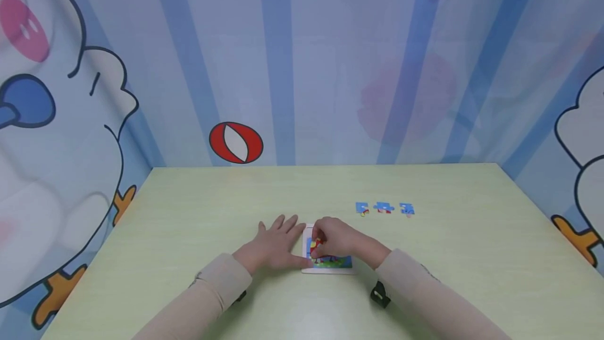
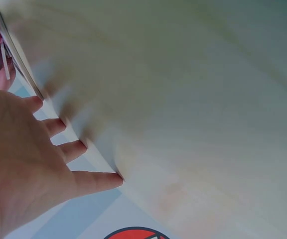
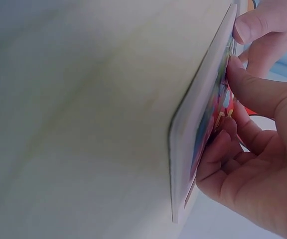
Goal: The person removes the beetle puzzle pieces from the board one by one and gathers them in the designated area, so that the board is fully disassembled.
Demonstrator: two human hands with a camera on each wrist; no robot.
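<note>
A cloth-like backdrop (image 1: 323, 41) in pale blue with darker blue stripes rises in front of me, meeting the far edge of my pale yellow-green table (image 1: 212, 198). On my left a big white cartoon figure (image 1: 71, 172), outlined in black, fills the side. My light beige sleeves come in from the near edge, the left sleeve (image 1: 203, 290) and the right sleeve (image 1: 434, 293) both angled toward the middle. A red-and-white ball (image 1: 255, 143) is printed low on the backdrop.

My left hand (image 1: 276, 245) is spread, its fingertips down on the table and its thumb reaching to the near left corner of the puzzle board (image 1: 330, 271). My right hand (image 1: 337, 237) is over the board with its fingers curled, pinching a small red-and-yellow puzzle piece (image 3: 228, 102) just above the picture; the fingers partly hide it. The board lies flat in front of me, white-rimmed, with green and blue showing along its near side.

Beyond it, to the right, three loose pieces (image 1: 384, 207), mostly blue, lie in a row, apart from one another.
</note>
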